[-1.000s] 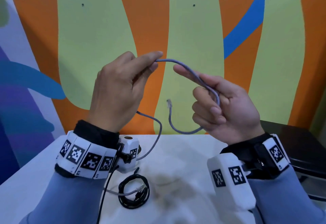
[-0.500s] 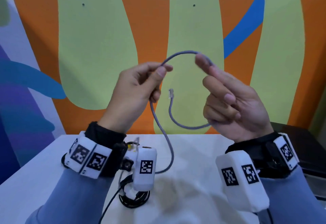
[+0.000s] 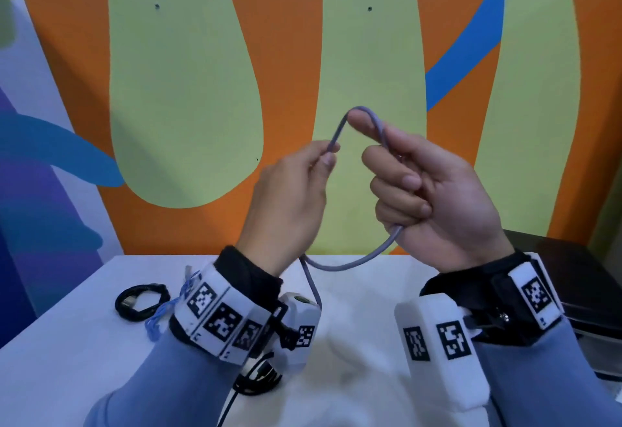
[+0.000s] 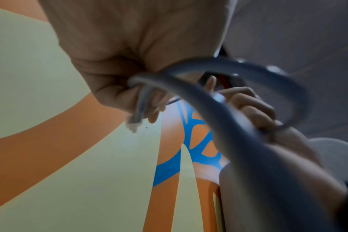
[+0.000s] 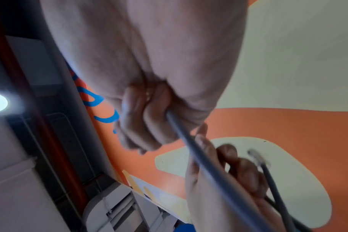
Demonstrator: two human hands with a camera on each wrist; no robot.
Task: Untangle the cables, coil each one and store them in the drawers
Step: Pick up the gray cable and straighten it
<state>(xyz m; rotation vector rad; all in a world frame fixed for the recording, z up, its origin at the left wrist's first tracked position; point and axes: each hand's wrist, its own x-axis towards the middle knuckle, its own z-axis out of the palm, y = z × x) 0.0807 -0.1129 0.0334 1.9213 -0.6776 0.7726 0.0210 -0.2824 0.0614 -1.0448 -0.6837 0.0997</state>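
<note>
Head view first: we hold the grey cable up in the air above the surface, in front of the painted wall. Our left hand pinches it between thumb and forefinger, and from that pinch it arches up over the raised forefinger of our right hand. It then runs down through the right hand's curled fingers, which grip it, comes out below the palm and sags in a loop back toward the left wrist. From there a length drops toward the surface behind the wrist unit. In the left wrist view we see the cable's clear plug sticking out past the left hand's fingers. The right wrist view shows the cable leaving the closed right fist, though it is blurred.

On the surface, a coiled black cable lies near the left edge, well apart from our hands. Another black coil lies close to us, partly hidden under the left wrist. A dark box stands at the right edge.
</note>
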